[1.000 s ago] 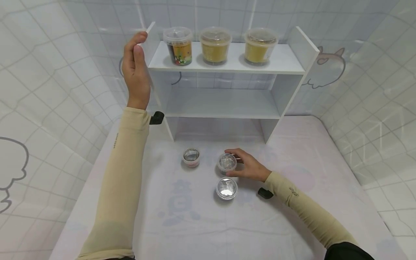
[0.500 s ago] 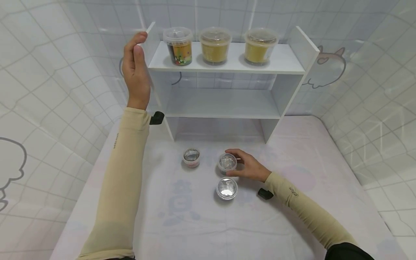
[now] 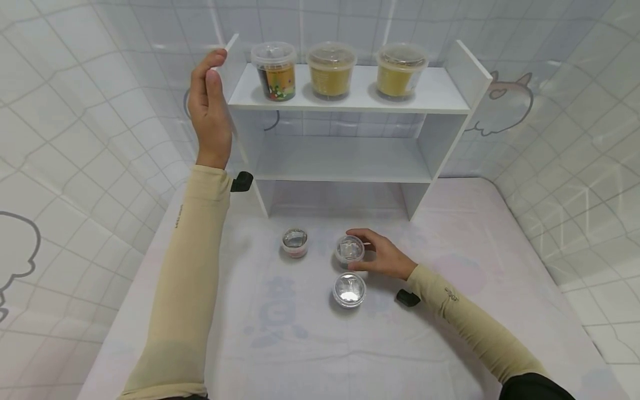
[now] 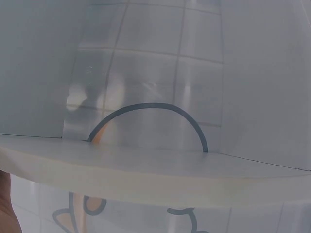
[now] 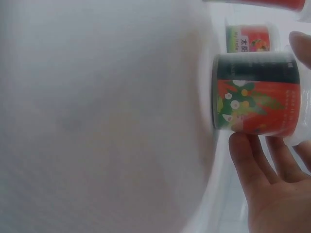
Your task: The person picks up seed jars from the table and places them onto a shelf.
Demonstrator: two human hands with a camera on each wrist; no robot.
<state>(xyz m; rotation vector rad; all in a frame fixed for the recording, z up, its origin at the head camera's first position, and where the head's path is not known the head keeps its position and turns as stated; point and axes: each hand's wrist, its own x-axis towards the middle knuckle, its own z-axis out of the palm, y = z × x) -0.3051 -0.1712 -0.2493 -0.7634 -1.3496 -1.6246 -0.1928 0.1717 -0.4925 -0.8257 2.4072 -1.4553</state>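
My left hand [image 3: 212, 111] holds the upper left side panel of the white shelf unit [image 3: 345, 105], fingers at its edge. In the left wrist view only a bit of that hand [image 4: 7, 208] shows beside a shelf board. On the table, my right hand [image 3: 382, 255] pinches a small lidded plastic cup [image 3: 349, 249] between thumb and fingers. The right wrist view shows this cup [image 5: 257, 94] with a red and dark green label, thumb on one side, fingers on the other. A second foil-topped cup [image 3: 349, 289] stands close in front; a third [image 3: 294, 242] stands to the left.
The shelf's top board bears a tub with an orange, flowered label [image 3: 276, 75] and two tubs with yellow contents, one in the middle [image 3: 331, 72] and one at right [image 3: 400, 73]. White tiled-print sheeting [image 3: 565, 139] surrounds the table [image 3: 280, 355].
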